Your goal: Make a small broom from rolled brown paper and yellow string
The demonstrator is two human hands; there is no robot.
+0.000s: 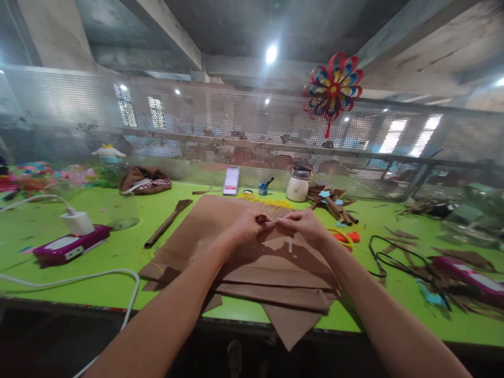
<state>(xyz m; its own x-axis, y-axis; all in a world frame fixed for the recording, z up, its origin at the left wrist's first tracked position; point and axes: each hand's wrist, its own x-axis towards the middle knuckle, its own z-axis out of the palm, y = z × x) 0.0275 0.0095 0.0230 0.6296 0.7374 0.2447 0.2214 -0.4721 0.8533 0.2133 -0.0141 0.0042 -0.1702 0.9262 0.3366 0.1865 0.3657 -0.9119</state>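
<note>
Above flat brown paper sheets (252, 268) overhanging the front edge of a lime-green counter (236, 311), my left hand (249, 226) has its fingers clamped on a small dark-brown paper-like piece (261, 217), long axis unclear, just left of my right hand (302, 222), its fingers pinched together, contents indistinct.

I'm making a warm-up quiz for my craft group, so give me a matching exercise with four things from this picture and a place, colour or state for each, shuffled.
Things:
1. Phone
2. Power strip on the left
3. Petalled decoration
4. Brown sheets

Descriptions:
A. Beneath the left hand and right hand
B. Purple, with a white adapter plugged in
C. High above the green table, with red, blue and yellow petals
D. Propped at the back, screen lit

Pairs: 1-D, 2-B, 3-C, 4-A
</note>
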